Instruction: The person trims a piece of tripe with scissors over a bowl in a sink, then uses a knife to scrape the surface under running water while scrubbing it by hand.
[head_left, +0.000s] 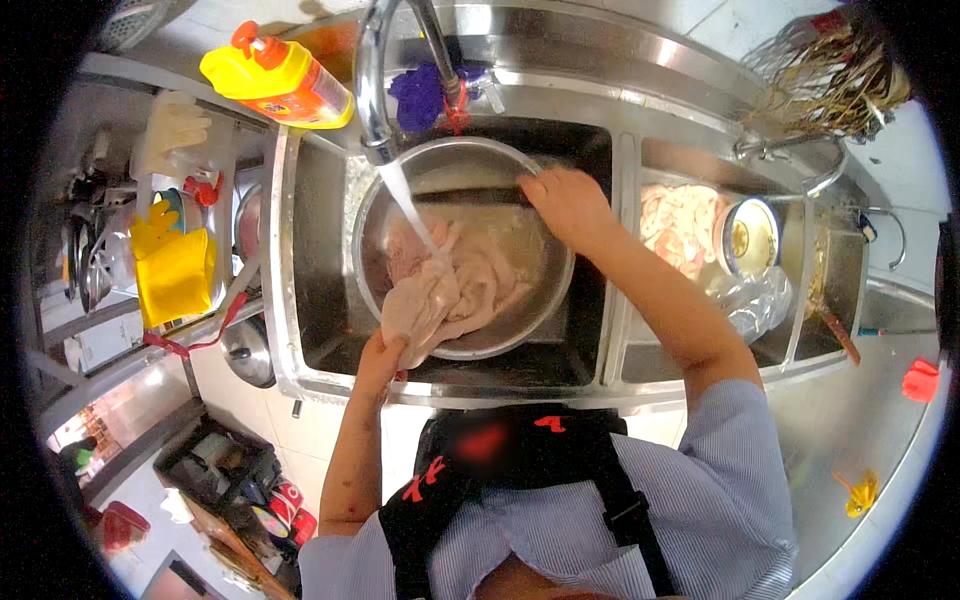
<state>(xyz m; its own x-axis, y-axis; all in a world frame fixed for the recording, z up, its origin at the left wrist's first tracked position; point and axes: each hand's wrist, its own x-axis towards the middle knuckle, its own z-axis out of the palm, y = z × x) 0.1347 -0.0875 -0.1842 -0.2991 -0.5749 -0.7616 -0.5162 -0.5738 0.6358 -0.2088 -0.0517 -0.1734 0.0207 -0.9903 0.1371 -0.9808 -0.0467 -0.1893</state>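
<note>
A round metal basin (363, 300) stands in the stainless steel sink (319, 315), holding cloudy water and pale, soft folded pieces that look like raw offal (480, 281). My left hand (386, 360) grips one end of a pale piece (420, 304) at the basin's near left rim. Water runs from the curved chrome faucet (375, 97) onto the pieces. My right hand (566, 202) is closed on the basin's far right rim, its thumb towards the inside.
A yellow pump bottle (285, 82) and a purple scrubber or cloth (418, 97) stand behind the sink. The right-hand sink holds more pale pieces (679, 225), a round container (752, 236) and a clear plastic bag (757, 304). Yellow rubber gloves (174, 274) hang at the left.
</note>
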